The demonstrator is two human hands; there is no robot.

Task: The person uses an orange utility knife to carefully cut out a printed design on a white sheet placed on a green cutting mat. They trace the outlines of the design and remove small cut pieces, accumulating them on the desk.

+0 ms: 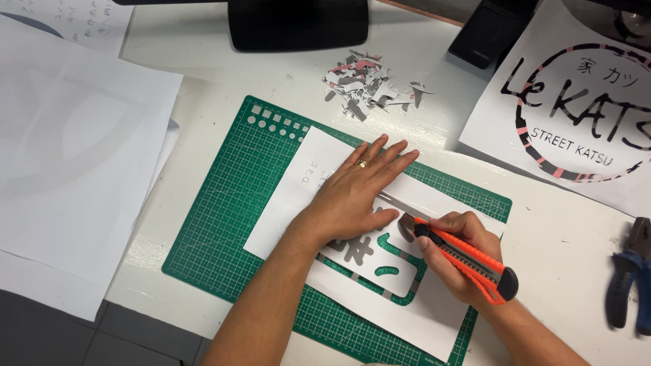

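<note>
Lying on a green cutting mat (224, 224) with a pale grid, near the middle of a white table (576, 237): a white sheet of paper (420, 318), turned at a slant like the mat beneath it. Partly cut through already, with green showing in rounded windows and curved slots near the sheet's middle, and grey printed shapes beside those openings. Small dark marks printed near its far left corner. Pressed flat on the sheet, the left hand (356, 193), palm down, fingers straight and close together, a ring on one finger. Just to the right of it, the right hand (461, 254), fingers curled and clamped tight around an orange and black utility knife (468, 261), blade end pointing left and touching the paper beside the left thumb. Farther off, beyond the mat, a small heap of grey, white and pink paper scraps (366, 85). To the far right, a large printed sheet (576, 115) bearing a round black and pink design. At the right edge, blue-handled pliers (630, 278). On the left, overlapping blank white sheets (74, 156) hanging over the table's near edge. At the far side, a black monitor stand base (298, 24).
</note>
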